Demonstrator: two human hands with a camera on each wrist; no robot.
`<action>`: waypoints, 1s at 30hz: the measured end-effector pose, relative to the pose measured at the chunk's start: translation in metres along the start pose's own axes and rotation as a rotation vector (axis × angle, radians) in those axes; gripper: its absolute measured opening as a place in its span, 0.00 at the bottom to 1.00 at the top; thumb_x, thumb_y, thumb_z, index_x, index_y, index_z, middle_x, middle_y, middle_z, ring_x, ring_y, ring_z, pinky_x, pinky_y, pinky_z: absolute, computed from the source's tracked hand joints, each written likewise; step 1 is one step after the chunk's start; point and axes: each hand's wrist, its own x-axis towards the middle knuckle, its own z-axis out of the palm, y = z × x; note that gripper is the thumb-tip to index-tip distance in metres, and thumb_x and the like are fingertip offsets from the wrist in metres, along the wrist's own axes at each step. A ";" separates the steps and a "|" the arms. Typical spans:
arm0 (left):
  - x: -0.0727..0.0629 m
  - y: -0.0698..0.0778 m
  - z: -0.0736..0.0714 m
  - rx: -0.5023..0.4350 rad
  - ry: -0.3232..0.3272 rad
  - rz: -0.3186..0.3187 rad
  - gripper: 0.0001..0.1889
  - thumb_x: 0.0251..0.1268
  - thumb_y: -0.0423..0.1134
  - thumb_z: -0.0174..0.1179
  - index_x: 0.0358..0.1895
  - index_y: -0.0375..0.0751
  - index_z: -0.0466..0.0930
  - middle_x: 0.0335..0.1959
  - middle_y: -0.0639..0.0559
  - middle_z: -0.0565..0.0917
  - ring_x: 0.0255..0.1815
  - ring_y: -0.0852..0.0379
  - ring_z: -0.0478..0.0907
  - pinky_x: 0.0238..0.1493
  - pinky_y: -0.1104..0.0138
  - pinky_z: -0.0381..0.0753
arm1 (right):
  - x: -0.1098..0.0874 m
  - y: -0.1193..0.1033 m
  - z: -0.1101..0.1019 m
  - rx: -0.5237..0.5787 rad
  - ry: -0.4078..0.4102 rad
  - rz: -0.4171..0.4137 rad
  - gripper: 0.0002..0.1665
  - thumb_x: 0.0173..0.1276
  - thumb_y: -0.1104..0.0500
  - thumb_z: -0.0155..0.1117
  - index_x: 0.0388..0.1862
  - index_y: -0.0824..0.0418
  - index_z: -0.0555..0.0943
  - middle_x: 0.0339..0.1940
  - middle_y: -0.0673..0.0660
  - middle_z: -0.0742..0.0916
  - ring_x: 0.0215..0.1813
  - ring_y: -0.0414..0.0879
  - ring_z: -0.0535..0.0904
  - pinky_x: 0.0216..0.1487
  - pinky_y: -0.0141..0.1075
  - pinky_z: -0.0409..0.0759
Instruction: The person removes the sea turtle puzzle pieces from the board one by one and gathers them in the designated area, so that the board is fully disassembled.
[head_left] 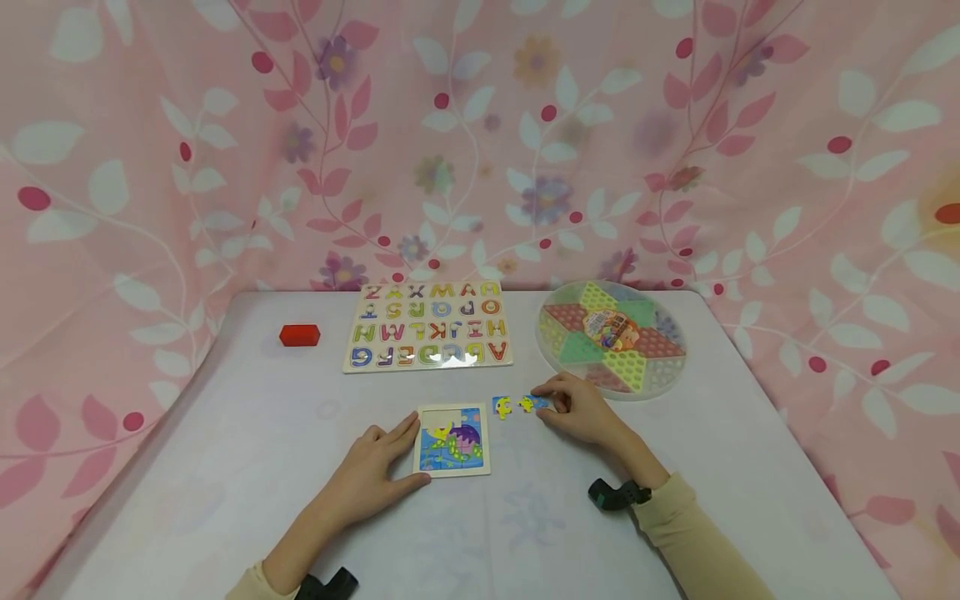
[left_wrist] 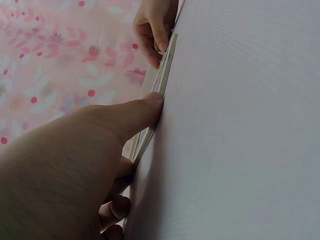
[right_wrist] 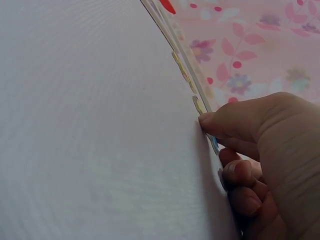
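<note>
A square wooden jigsaw puzzle (head_left: 452,442) with a purple-shelled turtle picture lies on the table, its upper left part bare of pieces. My left hand (head_left: 378,467) holds its frame from the left, index finger at the upper left and thumb at the lower edge. In the left wrist view the thumb (left_wrist: 142,107) presses against the frame's side. To the puzzle's right, a loose yellow-and-blue piece (head_left: 502,407) lies on the cloth. Beside it my right hand (head_left: 581,410) pinches another puzzle piece (head_left: 527,403) at its right end; the fingers partly hide it.
Behind the puzzle lies a wooden alphabet board (head_left: 429,327). A round Chinese checkers board (head_left: 611,340) sits at the back right, just beyond my right hand. At the back left is a red block (head_left: 300,335). Floral curtains enclose the white-covered table (head_left: 225,433).
</note>
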 end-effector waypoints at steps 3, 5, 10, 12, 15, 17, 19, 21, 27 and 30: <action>0.000 0.000 0.000 -0.001 -0.001 0.000 0.47 0.62 0.63 0.74 0.81 0.48 0.68 0.83 0.58 0.67 0.44 0.61 0.65 0.41 0.67 0.65 | 0.000 0.000 0.000 0.009 0.004 0.002 0.17 0.67 0.61 0.79 0.54 0.60 0.90 0.34 0.51 0.81 0.28 0.36 0.70 0.34 0.32 0.70; 0.000 0.000 0.000 -0.002 -0.001 0.001 0.47 0.62 0.63 0.74 0.81 0.48 0.68 0.83 0.58 0.67 0.44 0.61 0.65 0.41 0.66 0.65 | -0.001 -0.001 -0.001 0.013 0.003 0.006 0.18 0.66 0.61 0.79 0.54 0.60 0.90 0.33 0.51 0.81 0.28 0.37 0.70 0.35 0.32 0.70; 0.001 0.000 0.001 -0.001 -0.009 0.005 0.47 0.63 0.63 0.73 0.81 0.48 0.67 0.83 0.59 0.66 0.45 0.61 0.65 0.43 0.66 0.66 | 0.000 -0.004 -0.004 0.047 -0.036 0.077 0.21 0.68 0.58 0.78 0.59 0.60 0.88 0.34 0.51 0.82 0.31 0.40 0.73 0.36 0.33 0.72; 0.000 0.000 0.001 -0.005 -0.009 0.008 0.47 0.63 0.63 0.73 0.81 0.48 0.67 0.83 0.59 0.66 0.45 0.62 0.65 0.42 0.66 0.66 | 0.001 -0.007 -0.006 0.066 -0.047 0.112 0.22 0.68 0.57 0.77 0.60 0.60 0.87 0.38 0.51 0.84 0.32 0.41 0.74 0.37 0.33 0.73; 0.000 -0.001 0.001 -0.008 -0.005 0.011 0.47 0.63 0.63 0.73 0.81 0.48 0.67 0.83 0.58 0.66 0.45 0.61 0.65 0.42 0.66 0.66 | 0.004 -0.012 -0.008 0.058 -0.039 0.127 0.23 0.68 0.59 0.77 0.61 0.61 0.87 0.45 0.54 0.87 0.34 0.42 0.76 0.37 0.34 0.74; 0.000 -0.002 0.000 -0.007 -0.005 0.010 0.47 0.63 0.63 0.73 0.81 0.48 0.67 0.83 0.58 0.66 0.44 0.61 0.65 0.41 0.67 0.65 | 0.006 -0.018 -0.008 0.041 -0.020 0.117 0.22 0.68 0.60 0.77 0.60 0.61 0.87 0.49 0.55 0.88 0.34 0.42 0.76 0.37 0.33 0.74; -0.001 -0.002 0.000 -0.006 -0.006 0.008 0.47 0.63 0.63 0.73 0.81 0.48 0.67 0.83 0.58 0.67 0.44 0.61 0.65 0.41 0.67 0.65 | 0.009 -0.026 -0.006 0.030 -0.007 0.095 0.22 0.68 0.60 0.77 0.60 0.62 0.87 0.50 0.56 0.88 0.34 0.42 0.76 0.36 0.33 0.75; -0.001 -0.001 0.000 -0.005 -0.004 0.010 0.47 0.63 0.63 0.73 0.81 0.47 0.68 0.83 0.58 0.67 0.44 0.61 0.65 0.41 0.67 0.65 | 0.014 -0.035 -0.003 0.049 -0.007 0.072 0.22 0.69 0.61 0.76 0.61 0.63 0.86 0.49 0.57 0.88 0.34 0.42 0.76 0.36 0.33 0.75; -0.001 0.000 -0.001 -0.007 0.000 0.010 0.47 0.63 0.64 0.72 0.81 0.48 0.68 0.82 0.57 0.68 0.44 0.62 0.65 0.41 0.66 0.65 | 0.033 -0.066 0.017 0.149 -0.083 -0.003 0.23 0.70 0.63 0.75 0.62 0.67 0.85 0.43 0.56 0.87 0.32 0.40 0.77 0.33 0.31 0.75; 0.001 0.000 -0.001 -0.003 0.002 0.014 0.47 0.63 0.65 0.72 0.81 0.49 0.68 0.82 0.58 0.69 0.44 0.61 0.65 0.41 0.67 0.66 | 0.040 -0.079 0.034 0.144 -0.135 -0.031 0.21 0.70 0.63 0.75 0.59 0.69 0.85 0.39 0.54 0.87 0.29 0.37 0.76 0.32 0.29 0.74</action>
